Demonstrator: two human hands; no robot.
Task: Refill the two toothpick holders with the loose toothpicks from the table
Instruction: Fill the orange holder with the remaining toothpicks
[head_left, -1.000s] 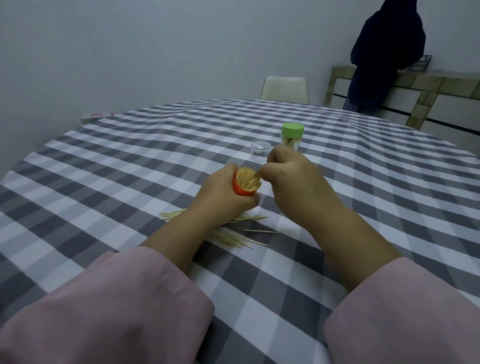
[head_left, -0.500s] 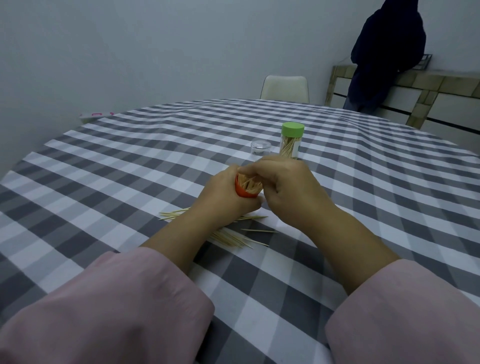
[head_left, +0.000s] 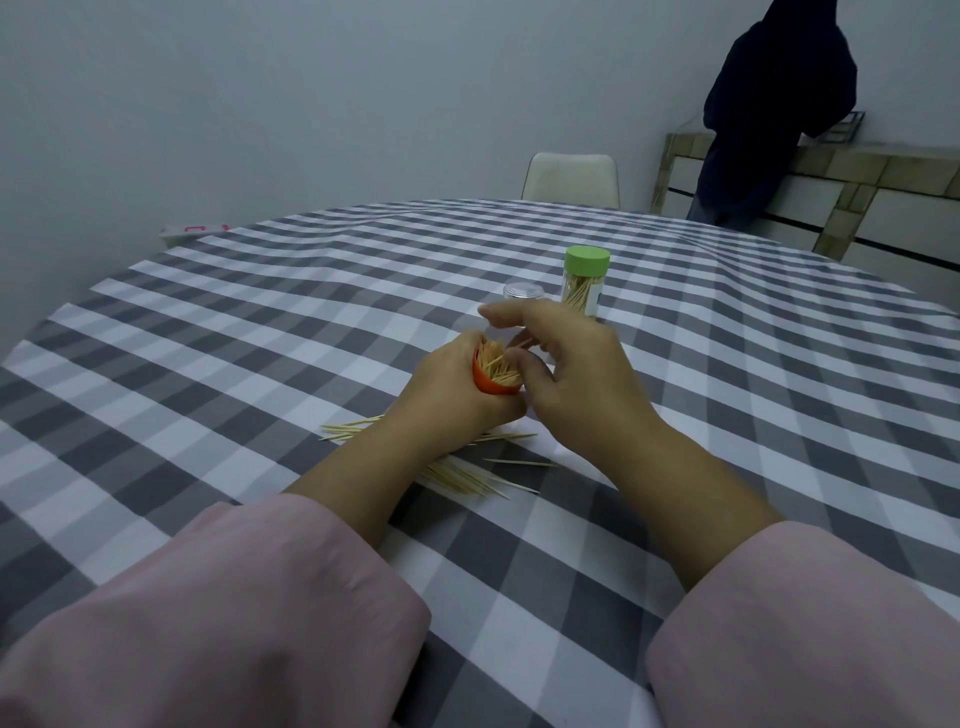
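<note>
A: What is in the containers?

B: The orange plastic toothpick holder (head_left: 132, 383) is packed with pale wooden toothpicks, mouth open, tilted toward twelve o'clock. The clear cylindrical toothpick holder with the green lid (head_left: 584, 283) stands upright on the counter (head_left: 260, 322), partly filled and capped. A small clear plastic cap (head_left: 523, 291) sits just beside it at nine o'clock.

A: And the fingers?

B: The left hand (head_left: 452, 395) wraps the orange holder, fingers clamped round its body. The right hand (head_left: 576, 374) is at three o'clock of it, fingers (head_left: 498, 314) loosely curled and apart above the mouth, thumb tip touching the rim. I cannot tell whether it pinches a toothpick.

A: Where are the loose ones?

B: The loose wooden toothpicks (head_left: 467, 475) lie flat on the grey-and-white checked cloth, under the left wrist at six o'clock of the orange holder. Their long axes run mostly from nine to three o'clock, some toward four.
</note>
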